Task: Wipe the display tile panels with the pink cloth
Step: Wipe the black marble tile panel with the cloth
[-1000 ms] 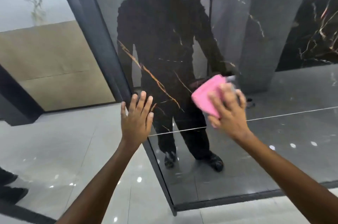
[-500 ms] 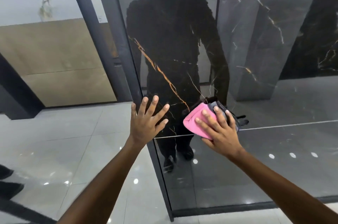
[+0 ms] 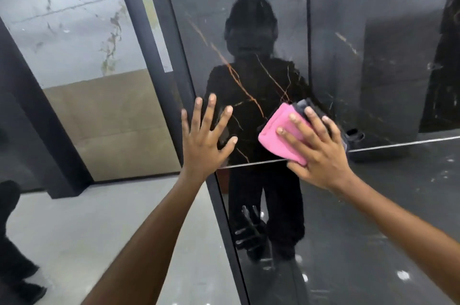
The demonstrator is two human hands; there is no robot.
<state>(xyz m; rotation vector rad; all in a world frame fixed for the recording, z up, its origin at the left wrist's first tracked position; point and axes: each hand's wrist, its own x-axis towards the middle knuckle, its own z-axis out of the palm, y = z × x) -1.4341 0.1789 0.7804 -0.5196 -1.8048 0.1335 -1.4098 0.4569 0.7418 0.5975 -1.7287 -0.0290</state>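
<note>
On the tile panel (image 3: pixel 261 30), the left hand (image 3: pixel 202 140) lies left of the cloth (image 3: pixel 281 135), which is under the right hand (image 3: pixel 321 152).

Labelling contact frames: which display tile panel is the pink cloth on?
The glossy black marble panel with orange veins, nearest the camera. The right hand presses the folded pink cloth flat on it; the beige panel and grey marbled panel go untouched.

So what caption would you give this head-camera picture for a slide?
Right hand presses a pink cloth flat against a glossy black tile panel while the left hand braces beside it.
</note>
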